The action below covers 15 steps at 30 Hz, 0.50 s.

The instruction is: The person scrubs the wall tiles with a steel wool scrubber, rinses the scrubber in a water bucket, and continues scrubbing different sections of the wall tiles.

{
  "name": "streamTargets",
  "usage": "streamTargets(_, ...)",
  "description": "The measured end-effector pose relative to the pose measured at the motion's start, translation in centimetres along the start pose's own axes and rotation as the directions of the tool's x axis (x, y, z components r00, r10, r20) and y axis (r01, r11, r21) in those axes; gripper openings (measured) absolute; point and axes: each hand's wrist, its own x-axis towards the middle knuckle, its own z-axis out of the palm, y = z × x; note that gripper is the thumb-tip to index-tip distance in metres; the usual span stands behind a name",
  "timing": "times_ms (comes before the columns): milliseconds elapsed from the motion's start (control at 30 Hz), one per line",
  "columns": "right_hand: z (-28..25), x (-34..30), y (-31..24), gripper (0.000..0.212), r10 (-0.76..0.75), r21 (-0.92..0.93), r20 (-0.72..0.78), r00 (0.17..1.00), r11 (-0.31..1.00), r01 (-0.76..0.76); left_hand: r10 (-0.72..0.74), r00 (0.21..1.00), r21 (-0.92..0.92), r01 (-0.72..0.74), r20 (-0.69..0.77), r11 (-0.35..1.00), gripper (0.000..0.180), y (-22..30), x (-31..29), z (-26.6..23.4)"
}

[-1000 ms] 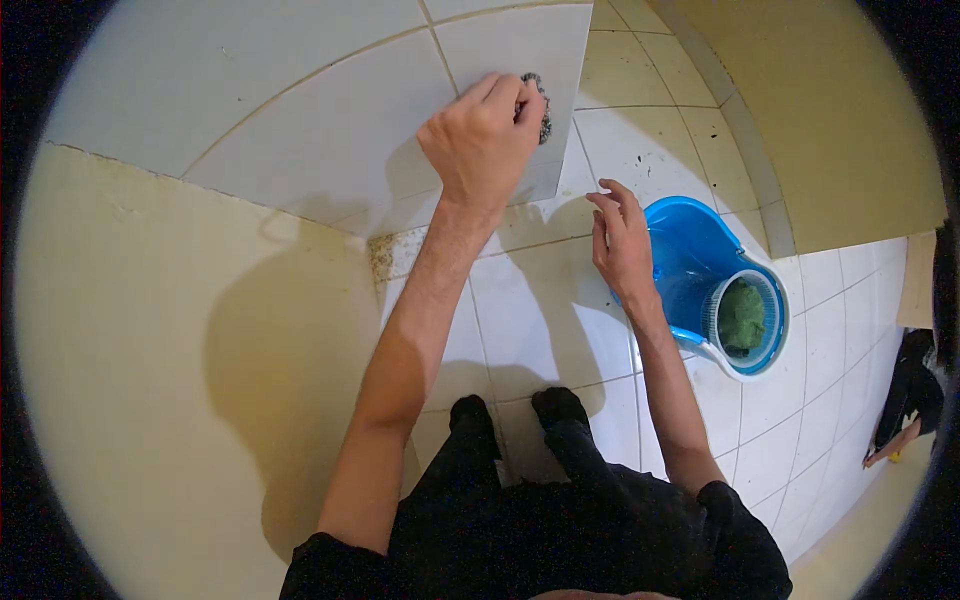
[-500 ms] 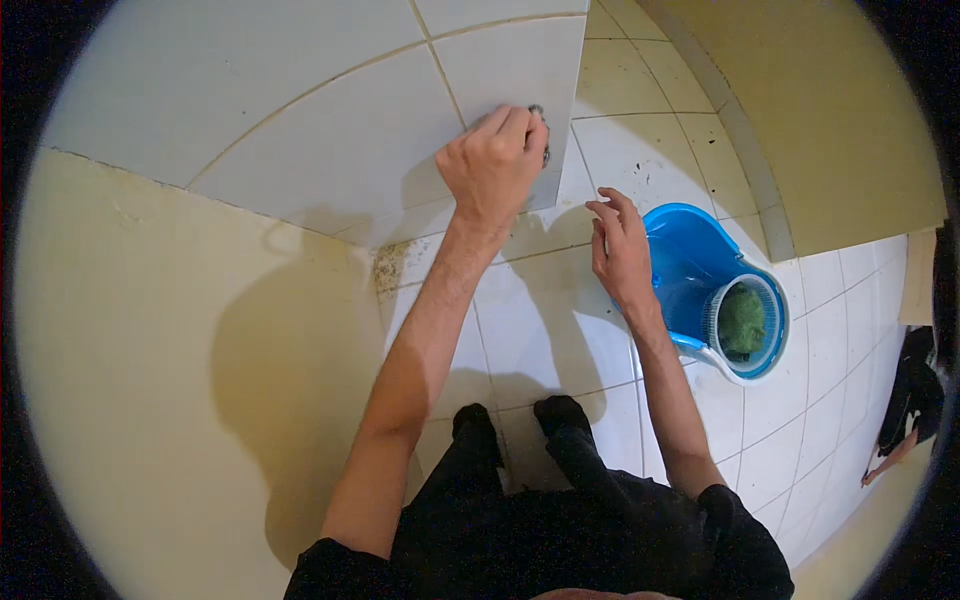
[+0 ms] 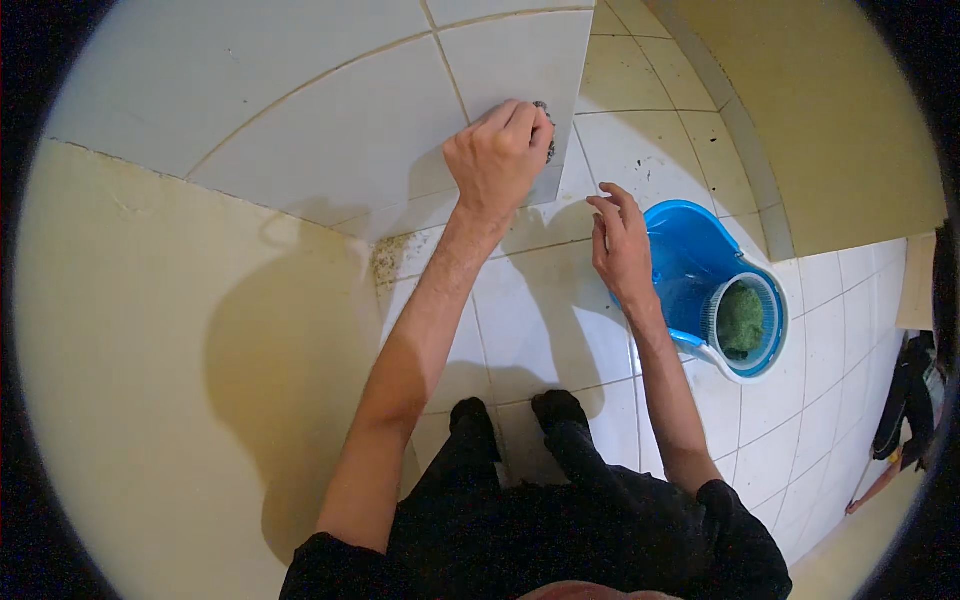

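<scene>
My left hand [image 3: 498, 155] is closed around a dark grey, curly scouring pad, probably steel wool [image 3: 550, 150], and presses it against the white tiled wall [image 3: 350, 110] close to its right edge. Most of the pad is hidden under my fingers. My right hand [image 3: 624, 245] hangs in the air with loosely bent, parted fingers and nothing in it. Just right of it, on the floor, stands a blue mop bucket [image 3: 690, 225] with a white rim. A green scrubbing cloth or pad [image 3: 741, 320] lies in the bucket's round strainer basket [image 3: 712, 318].
A cream wall [image 3: 130, 330] rises on the left, meeting the tiled wall. Dirt specks [image 3: 388, 262] mark the floor corner. Another yellowish wall [image 3: 830, 120] stands at the far right. At the right edge is another person in dark clothes [image 3: 905, 405], one arm reaching down.
My left hand has shifted slightly up and to the right with the pad along the tile. My right hand stays nearly still. The other person's arm at the right edge has moved lower.
</scene>
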Motion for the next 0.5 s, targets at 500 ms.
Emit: streamTargets(500, -0.4, -0.2, -0.2, 0.039, 0.004, 0.012, 0.000, 1.000, 1.000, -0.004, 0.060, 0.992, -0.009, -0.061, -0.110, 0.998, 0.019, 0.3, 0.9, -0.2)
